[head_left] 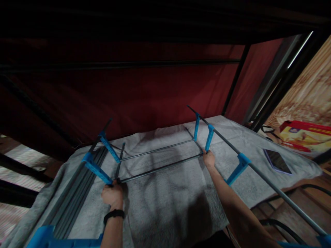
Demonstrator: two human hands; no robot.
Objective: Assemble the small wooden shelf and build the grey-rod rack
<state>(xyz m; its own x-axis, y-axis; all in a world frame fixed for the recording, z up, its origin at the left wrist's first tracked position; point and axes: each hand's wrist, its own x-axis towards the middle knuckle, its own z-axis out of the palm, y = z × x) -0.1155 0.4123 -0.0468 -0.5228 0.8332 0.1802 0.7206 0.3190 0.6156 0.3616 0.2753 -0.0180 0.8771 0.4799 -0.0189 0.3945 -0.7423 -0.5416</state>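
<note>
A frame of grey metal tubes and blue plastic connectors lies across a grey cloth (165, 206). My left hand (113, 193), with a black band at the wrist, is closed around the lower end of a blue connector (98, 172), where the near crossbar (160, 168) meets it. At the crossbar's other end, my right hand (209, 159) is closed on the foot of another blue connector (209, 137). Beyond runs a second crossbar (157, 150) between two further connectors. A long side tube (227, 143) passes over the right-hand connectors. My fingertips are partly hidden on both sides.
Several loose grey tubes (77, 194) lie side by side at the left. A phone (278, 161) rests on the cloth at right, near a red and yellow box (306, 136). Dark metal posts (236, 81) and a red curtain (155, 93) enclose the back; a dark beam hangs overhead.
</note>
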